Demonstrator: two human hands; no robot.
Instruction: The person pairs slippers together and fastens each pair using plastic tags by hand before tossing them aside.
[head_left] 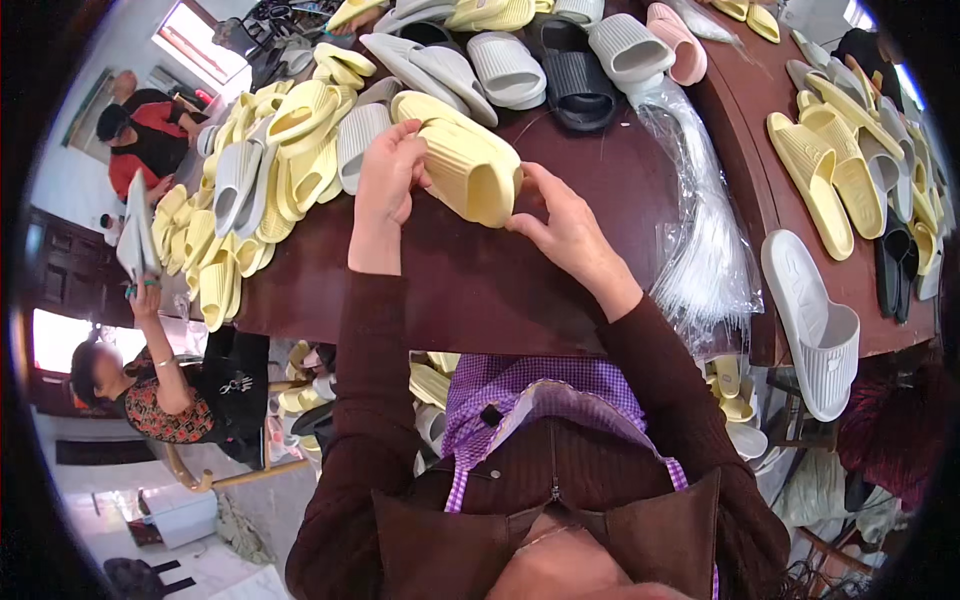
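Note:
Above the dark red table (470,280) I hold a pair of ribbed yellow slide slippers (465,165), pressed together one against the other. My left hand (388,172) grips their left end, thumb and fingers closed on the edge. At the right end, my right hand (568,222) pinches the rims between thumb and fingers. Just beyond them lie grey slippers (507,70) and a black pair (580,75). A clear plastic bag of thin white strips (705,270) rests on the table to the right of my right hand.
A heap of yellow and grey slippers (290,140) covers the table's left part. More slippers (825,170) lie on the right table, where a grey one (815,320) overhangs the edge. One co-worker (165,400) raises a grey slipper at left; another person (145,140) stands farther back.

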